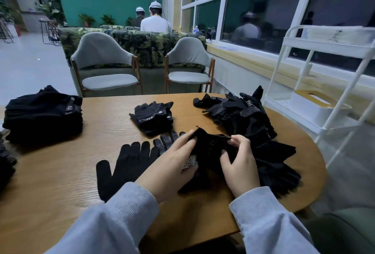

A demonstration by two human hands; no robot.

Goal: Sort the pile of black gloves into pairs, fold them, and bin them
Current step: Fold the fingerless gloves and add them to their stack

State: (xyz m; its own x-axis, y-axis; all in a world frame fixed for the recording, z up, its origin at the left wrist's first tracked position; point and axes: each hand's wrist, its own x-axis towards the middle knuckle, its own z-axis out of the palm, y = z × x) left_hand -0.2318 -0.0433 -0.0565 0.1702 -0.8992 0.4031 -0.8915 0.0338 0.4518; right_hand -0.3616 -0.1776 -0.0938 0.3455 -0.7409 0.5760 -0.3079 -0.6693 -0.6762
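Note:
Both hands hold one black glove just above the wooden table. My left hand pinches its left edge and my right hand grips its right edge. A plain black glove lies flat, fingers pointing away, left of my left hand. A dotted-palm glove lies partly under that hand. The loose pile of black gloves spreads along the table's right side. A small stack of folded gloves sits at the centre. A taller stack of folded gloves stands at the far left.
More black gloves show at the left edge. A white wire cart holding a white and yellow box stands to the right of the table. Two grey chairs face the far side. People sit beyond a leafy sofa.

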